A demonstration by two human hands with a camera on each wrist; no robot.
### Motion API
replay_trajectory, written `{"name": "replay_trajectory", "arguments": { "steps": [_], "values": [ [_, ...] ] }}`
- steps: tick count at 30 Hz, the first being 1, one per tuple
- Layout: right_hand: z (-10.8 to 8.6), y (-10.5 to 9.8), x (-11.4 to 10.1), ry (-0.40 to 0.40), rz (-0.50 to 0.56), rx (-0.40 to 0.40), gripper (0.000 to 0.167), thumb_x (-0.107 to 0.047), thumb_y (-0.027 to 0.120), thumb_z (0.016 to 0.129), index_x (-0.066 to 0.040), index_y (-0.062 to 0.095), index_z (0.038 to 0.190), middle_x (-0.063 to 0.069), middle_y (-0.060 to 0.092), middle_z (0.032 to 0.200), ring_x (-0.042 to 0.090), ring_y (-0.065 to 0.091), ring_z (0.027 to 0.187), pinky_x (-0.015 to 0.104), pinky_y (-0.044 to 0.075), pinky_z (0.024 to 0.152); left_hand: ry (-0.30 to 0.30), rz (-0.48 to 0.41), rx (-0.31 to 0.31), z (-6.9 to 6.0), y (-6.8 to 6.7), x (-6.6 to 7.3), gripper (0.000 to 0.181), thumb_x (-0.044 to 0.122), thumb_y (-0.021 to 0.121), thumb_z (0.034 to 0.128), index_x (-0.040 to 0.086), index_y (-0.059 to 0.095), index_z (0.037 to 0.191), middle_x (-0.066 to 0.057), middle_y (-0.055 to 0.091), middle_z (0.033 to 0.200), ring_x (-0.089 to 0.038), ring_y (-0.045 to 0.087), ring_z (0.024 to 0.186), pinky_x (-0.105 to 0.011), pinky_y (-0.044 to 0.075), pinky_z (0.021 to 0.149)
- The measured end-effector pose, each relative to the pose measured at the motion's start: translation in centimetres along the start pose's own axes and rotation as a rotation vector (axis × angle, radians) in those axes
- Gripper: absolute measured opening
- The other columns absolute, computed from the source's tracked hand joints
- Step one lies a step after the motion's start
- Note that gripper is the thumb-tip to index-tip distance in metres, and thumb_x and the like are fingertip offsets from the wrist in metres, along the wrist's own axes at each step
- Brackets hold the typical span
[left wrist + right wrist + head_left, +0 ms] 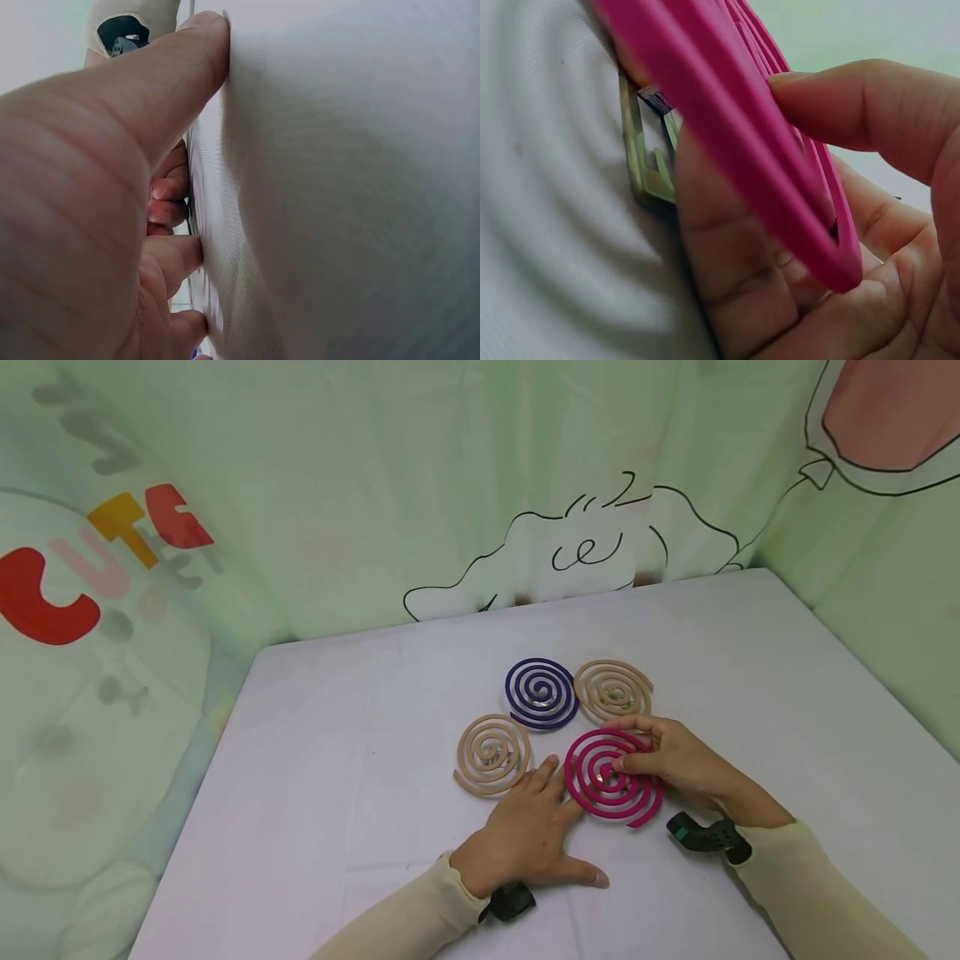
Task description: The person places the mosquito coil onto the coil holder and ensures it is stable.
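Observation:
My right hand [686, 764] pinches a pink mosquito coil [606, 771] between thumb and fingers. In the right wrist view the thumb presses one face of the pink coil [739, 180] and the fingers lie behind it; it is tilted above the tabletop. My left hand [528, 831] rests palm down with fingers spread, its fingertips close to a tan coil [489, 752] and partly behind the pink one. Beyond the hands lie a dark blue coil [540, 690] and a second tan coil [615, 693], side by side on the table.
A white cloth [322, 760] covers the table. Behind it hangs a pale green printed curtain [360, 485] with cartoon drawings and letters. Each wrist wears a dark strap, such as the right wrist strap [701, 835].

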State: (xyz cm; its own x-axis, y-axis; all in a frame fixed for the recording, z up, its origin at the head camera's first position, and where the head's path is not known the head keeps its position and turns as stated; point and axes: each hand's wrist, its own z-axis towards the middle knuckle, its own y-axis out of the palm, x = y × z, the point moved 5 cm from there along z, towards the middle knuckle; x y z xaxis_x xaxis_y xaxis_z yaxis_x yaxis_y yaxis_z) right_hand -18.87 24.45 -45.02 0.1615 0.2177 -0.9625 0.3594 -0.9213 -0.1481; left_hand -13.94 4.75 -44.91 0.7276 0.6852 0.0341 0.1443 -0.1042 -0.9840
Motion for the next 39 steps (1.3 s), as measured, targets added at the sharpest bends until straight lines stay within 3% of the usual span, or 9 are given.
{"name": "replay_trajectory", "arguments": {
  "steps": [18,39],
  "values": [
    [-0.16,0.01,-0.25,-0.02,-0.027,0.037,0.059,-0.002,0.073,0.093,0.008,0.048,0.146,0.025,0.072,0.119,0.016,0.075,0.094,0.03,0.062,0.08,0.01,-0.004,0.014,0.01,-0.14,-0.01,0.109,0.089,0.06,0.0793,0.033,0.026,0.167,-0.009,0.018,0.174,-0.032,0.021,0.159,-0.044,0.03,0.124],
    [-0.16,0.06,-0.25,-0.011,-0.029,0.027,0.058,-0.001,0.073,0.093,0.009,0.048,0.145,0.021,0.075,0.109,0.016,0.075,0.09,0.03,0.062,0.077,0.003,-0.016,0.008,0.0,0.17,-0.01,0.108,0.089,0.058,0.0805,0.033,0.025,0.167,-0.007,0.016,0.175,-0.031,0.018,0.16,-0.045,0.029,0.124]
  ]
}}
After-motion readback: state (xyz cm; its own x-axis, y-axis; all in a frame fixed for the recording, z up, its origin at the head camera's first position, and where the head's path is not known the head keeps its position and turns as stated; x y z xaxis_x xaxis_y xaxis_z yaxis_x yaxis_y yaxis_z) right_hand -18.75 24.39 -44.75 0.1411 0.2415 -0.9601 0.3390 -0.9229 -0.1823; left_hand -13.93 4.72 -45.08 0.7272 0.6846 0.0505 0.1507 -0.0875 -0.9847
